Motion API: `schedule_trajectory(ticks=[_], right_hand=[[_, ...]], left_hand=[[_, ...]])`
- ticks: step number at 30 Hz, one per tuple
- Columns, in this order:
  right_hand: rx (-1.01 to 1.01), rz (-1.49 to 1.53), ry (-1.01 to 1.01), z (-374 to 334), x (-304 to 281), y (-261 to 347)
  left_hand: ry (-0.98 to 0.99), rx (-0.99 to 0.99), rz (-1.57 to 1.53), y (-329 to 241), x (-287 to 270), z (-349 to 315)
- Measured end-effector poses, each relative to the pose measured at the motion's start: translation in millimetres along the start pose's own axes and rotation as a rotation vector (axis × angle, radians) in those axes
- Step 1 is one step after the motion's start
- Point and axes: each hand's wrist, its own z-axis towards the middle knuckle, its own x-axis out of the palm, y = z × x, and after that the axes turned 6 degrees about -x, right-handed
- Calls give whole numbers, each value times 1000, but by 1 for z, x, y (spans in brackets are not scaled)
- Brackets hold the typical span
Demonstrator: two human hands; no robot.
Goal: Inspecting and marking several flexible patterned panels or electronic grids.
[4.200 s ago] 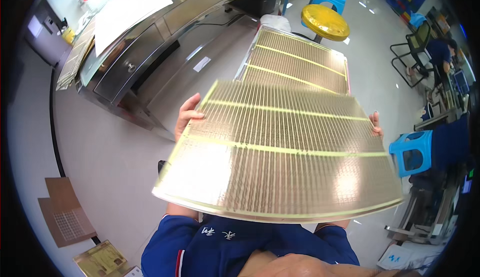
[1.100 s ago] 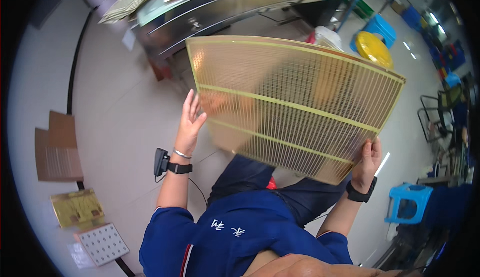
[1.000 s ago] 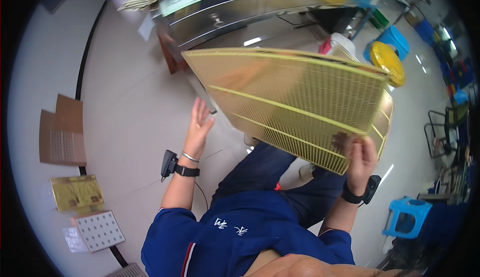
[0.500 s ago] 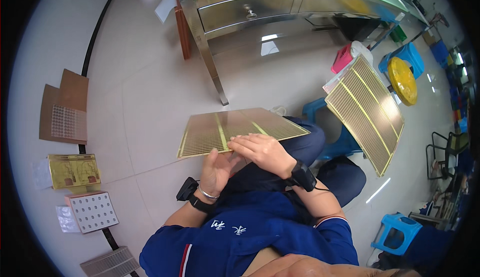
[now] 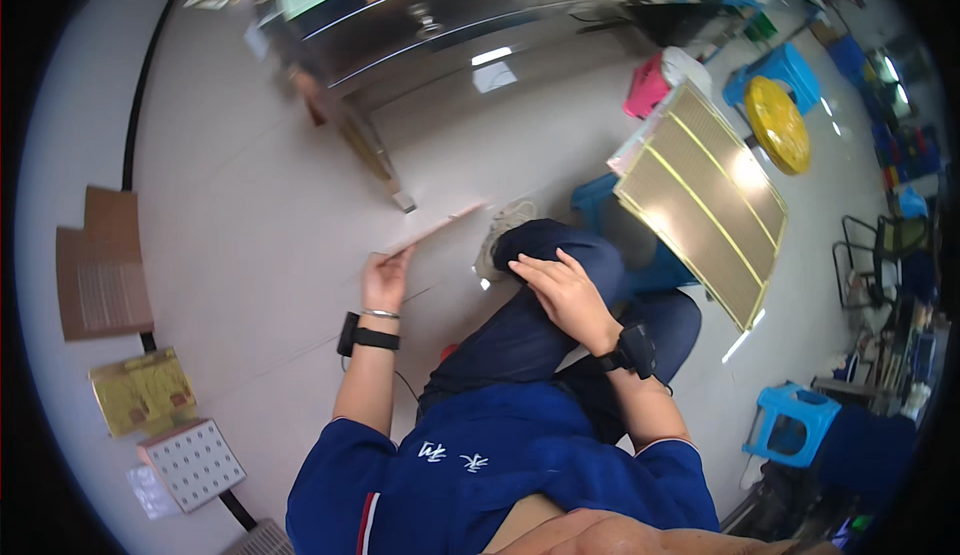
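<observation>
My left hand grips the near end of a thin flat panel, now seen almost edge-on, so its striped face is hidden. The panel is held out beyond my knees, over the floor. Resting over my raised knee, my right hand has its fingers stretched out and holds nothing. To the right, a second copper-coloured panel with yellow-green stripes stands tilted by a blue stool.
Ahead stands a metal desk with a drawer. Along the left wall lean brown boards, a yellow panel and a white dotted board. At right are a yellow-topped stool, a pink stool and another blue stool.
The panel has left my lap, swung away to the left and tipped edge-on in my left hand. My right hand has let go of it. The view has shifted.
</observation>
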Motion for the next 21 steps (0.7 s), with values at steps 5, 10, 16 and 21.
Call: schedule_trajectory(ticks=[5,10,16,21], right_hand=[[301,-41,-262,-51,-45,-33],[700,-134,-574,-124,-80,-55],[1007,-383,-697,-218,-92,-82],[1149,-488,-731,-269,-82,-112]], left_hand=[[-134,161,-101,-16,69,34],[-205,202,83,-18,95,68],[-333,222,127,-7,101,107],[-97,26,654,102,132,59]])
